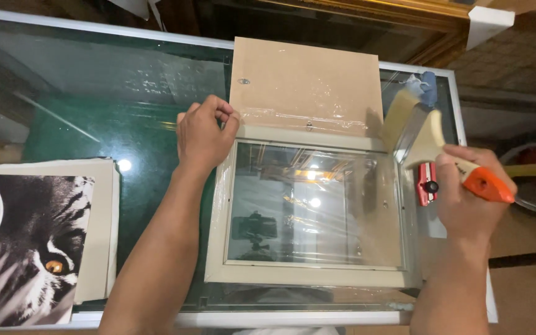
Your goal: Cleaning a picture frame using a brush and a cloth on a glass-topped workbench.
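A cream picture frame with a glass pane lies flat on a glass-topped table. Loose clear plastic film covers it. A tan backing board lies behind it, touching its far edge. My left hand rests as a loose fist on the frame's far left corner, pinching the film there. My right hand grips the orange-ended handle of a wide flat paintbrush, whose pale bristles hover over the frame's far right corner.
A black-and-white tiger print on a cream mount lies at the table's left front. A small red tool sits just right of the frame, and a blue-and-white bundle lies at the far right corner. A gilded frame edge runs behind the table.
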